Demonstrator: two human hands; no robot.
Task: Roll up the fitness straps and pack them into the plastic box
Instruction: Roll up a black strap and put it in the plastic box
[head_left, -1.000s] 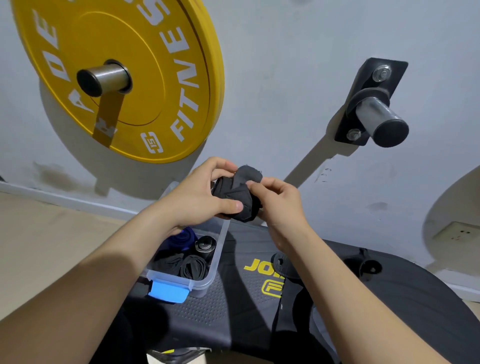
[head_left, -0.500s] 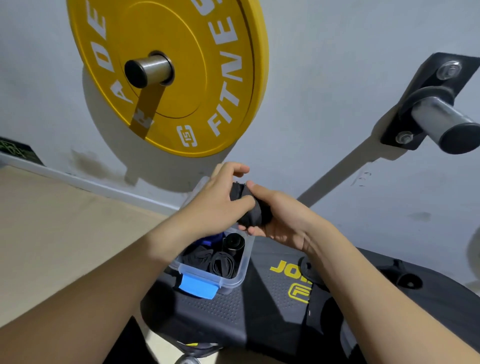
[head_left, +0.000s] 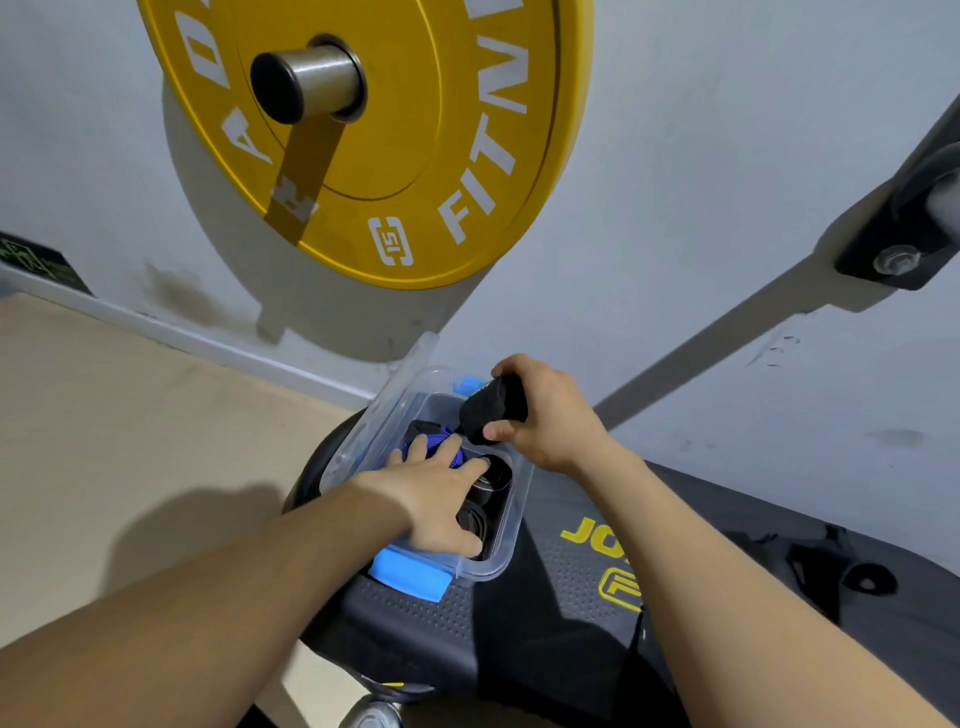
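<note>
A clear plastic box (head_left: 511, 525) with blue latches sits on the end of a black bench. Inside lie a blue strap (head_left: 439, 441) and several black rolled straps (head_left: 475, 522). My right hand (head_left: 550, 415) grips a rolled black strap (head_left: 493, 408) just above the box's far right corner. With its fingers spread, my left hand (head_left: 441, 491) reaches into the box and presses on the contents; it covers much of them.
The black bench (head_left: 571, 597) with yellow lettering carries the box. A yellow weight plate (head_left: 415, 130) hangs on a wall peg above. Another wall peg bracket (head_left: 904, 244) juts out at the right. Beige floor (head_left: 130, 441) lies to the left.
My left hand let go of the rolled strap and dropped into the box. My right hand now holds the roll alone, lower and over the box. The view shifted left.
</note>
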